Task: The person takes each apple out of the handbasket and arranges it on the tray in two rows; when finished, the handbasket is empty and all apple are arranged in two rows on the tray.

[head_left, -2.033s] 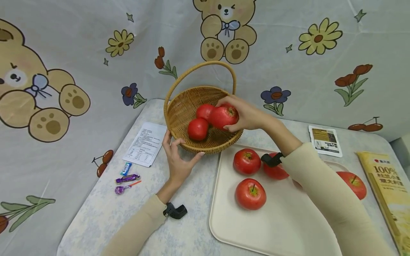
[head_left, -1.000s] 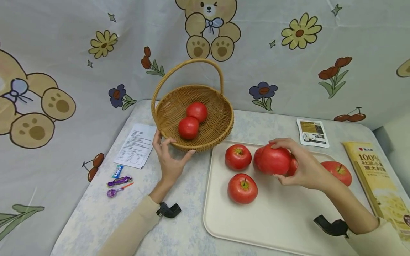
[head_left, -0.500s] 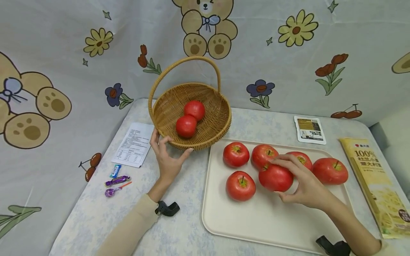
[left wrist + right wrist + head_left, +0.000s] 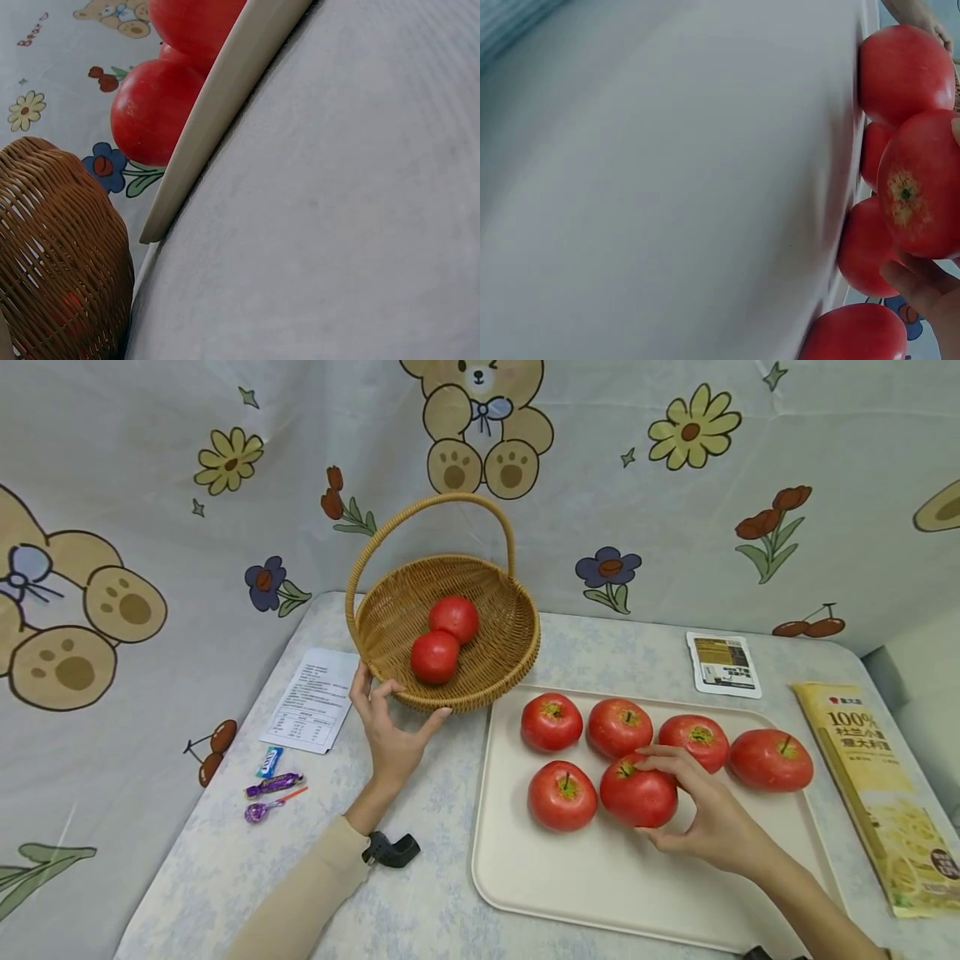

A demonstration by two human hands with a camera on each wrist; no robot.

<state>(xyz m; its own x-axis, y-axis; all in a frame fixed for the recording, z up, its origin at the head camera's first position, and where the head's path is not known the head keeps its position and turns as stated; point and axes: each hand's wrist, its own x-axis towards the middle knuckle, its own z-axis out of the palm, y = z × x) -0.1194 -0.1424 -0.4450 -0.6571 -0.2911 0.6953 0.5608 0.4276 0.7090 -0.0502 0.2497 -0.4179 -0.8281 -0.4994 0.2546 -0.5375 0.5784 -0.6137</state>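
My left hand [image 4: 390, 739] holds the front left of a wicker basket [image 4: 517, 652], thumb and fingers spread along its rim. Two red apples [image 4: 435, 657] lie together inside the basket, which leans open toward me. Over at the cream tray [image 4: 540, 885], my right hand [image 4: 705, 810] grips a red apple [image 4: 637, 797] between thumb and fingers, low over the tray. In the right wrist view this apple [image 4: 922, 195] shows its yellowish, brown-flecked end. Another apple [image 4: 562, 796] sits just left of it, and a row of several more [image 4: 551, 722] lines the tray's back edge.
Left of the basket lie a printed sheet [image 4: 311, 702], a small blue packet [image 4: 270, 762], a purple-wrapped candy [image 4: 273, 785] and a lollipop [image 4: 258, 812]. A white packet [image 4: 723, 664] lies behind the tray, a yellow noodle bag [image 4: 885, 793] to its right. A patterned cloth [image 4: 675, 527] hangs behind.
My right hand has carried an apple out of the basket, rightward and down to the tray's front row. The left hand stays at the basket's rim; the view has shifted slightly.
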